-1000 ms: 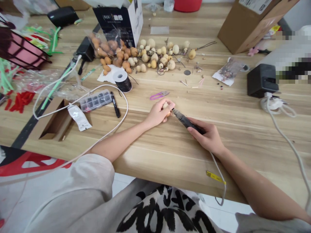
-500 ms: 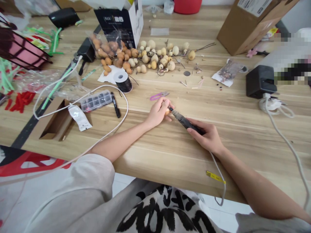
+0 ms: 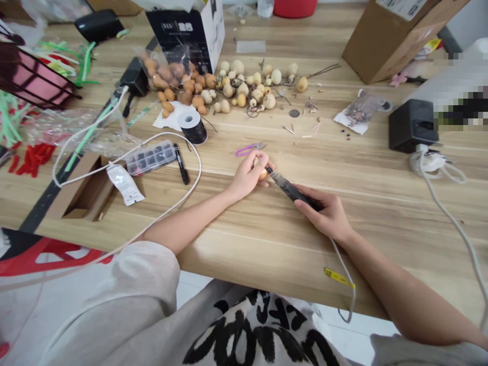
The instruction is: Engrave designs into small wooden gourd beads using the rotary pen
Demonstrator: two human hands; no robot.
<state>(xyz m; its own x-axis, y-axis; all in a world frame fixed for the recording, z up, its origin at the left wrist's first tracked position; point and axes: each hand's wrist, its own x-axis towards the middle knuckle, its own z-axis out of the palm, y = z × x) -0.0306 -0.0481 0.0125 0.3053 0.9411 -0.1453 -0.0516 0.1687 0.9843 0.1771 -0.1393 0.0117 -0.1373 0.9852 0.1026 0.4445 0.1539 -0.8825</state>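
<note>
My left hand [image 3: 247, 175] rests on the wooden table [image 3: 229, 213], its fingers curled around a small tan dried gourd [image 3: 263, 175], which they mostly hide. My right hand [image 3: 324, 211] grips a black electric engraving pen [image 3: 290, 189] with a thin pale cord trailing from it. The pen's metal tip sits right at the gourd, and I cannot tell whether they touch. Further up the table lies a loose heap of dried gourds [image 3: 244, 86], with more in a clear plastic bag [image 3: 163, 71].
Near my hands lie pink-handled scissors [image 3: 249, 150], a black marker [image 3: 182, 165], a compartment box [image 3: 150, 157] and a spool of black cord [image 3: 192, 127]. A white cable [image 3: 163, 203] loops at left. Cardboard boxes [image 3: 396, 40] stand at the back, and a black power adapter [image 3: 413, 125] at right.
My left hand has turned slightly, with its fingers wrapping further over the gourd. The pen tip stays close to the gourd, and my right hand has barely moved.
</note>
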